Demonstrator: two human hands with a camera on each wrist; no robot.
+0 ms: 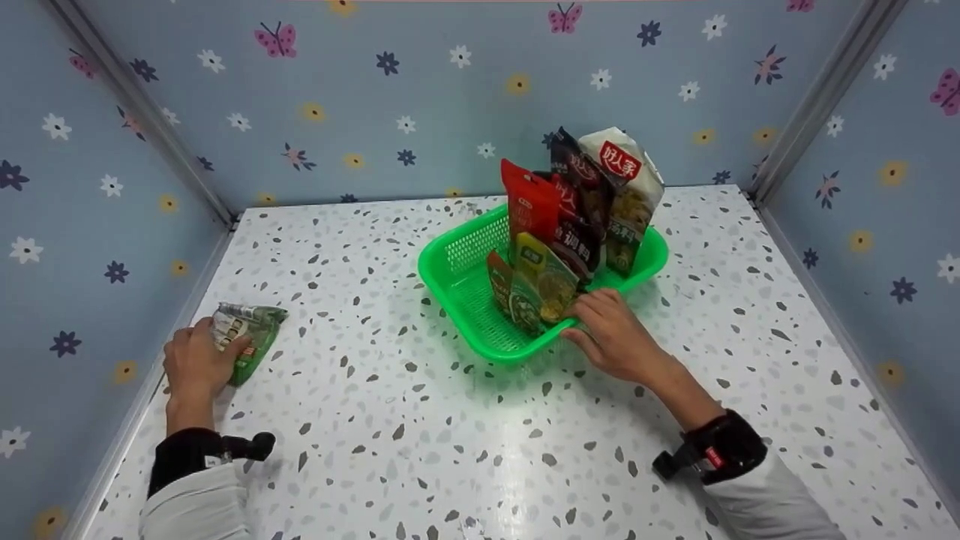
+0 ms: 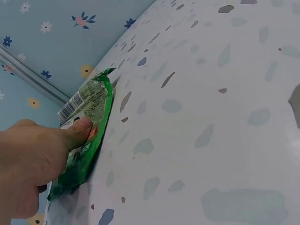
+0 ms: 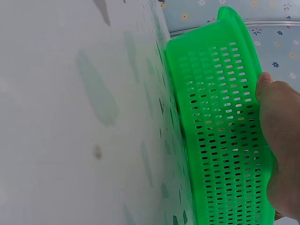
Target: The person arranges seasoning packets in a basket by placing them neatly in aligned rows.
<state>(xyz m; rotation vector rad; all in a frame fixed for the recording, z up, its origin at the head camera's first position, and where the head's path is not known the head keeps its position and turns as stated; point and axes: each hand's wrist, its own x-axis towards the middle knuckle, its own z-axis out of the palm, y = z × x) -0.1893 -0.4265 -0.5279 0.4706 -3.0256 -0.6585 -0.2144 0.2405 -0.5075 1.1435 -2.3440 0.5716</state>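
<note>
At the table's left side my left hand [image 1: 199,360] grips a green seasoning packet [image 1: 259,337], its thumb across the printed face. The left wrist view shows the packet [image 2: 96,96] low over the speckled tabletop, with a barcode near its upper end. My right hand [image 1: 611,337] holds the near rim of a green plastic basket [image 1: 465,322], fingers over the edge and thumb outside. In the right wrist view the thumb lies at the rim above the slotted basket wall [image 3: 220,140]. Inside the basket stand a red packet [image 1: 531,202], a yellow-green packet [image 1: 544,281] and several others.
Dark packets [image 1: 581,202] and a tall white packet [image 1: 634,195] lean at the basket's right end, rising above its rim. The speckled white table [image 1: 375,450] is bounded by patterned blue panels [image 1: 420,97] at the back and both sides.
</note>
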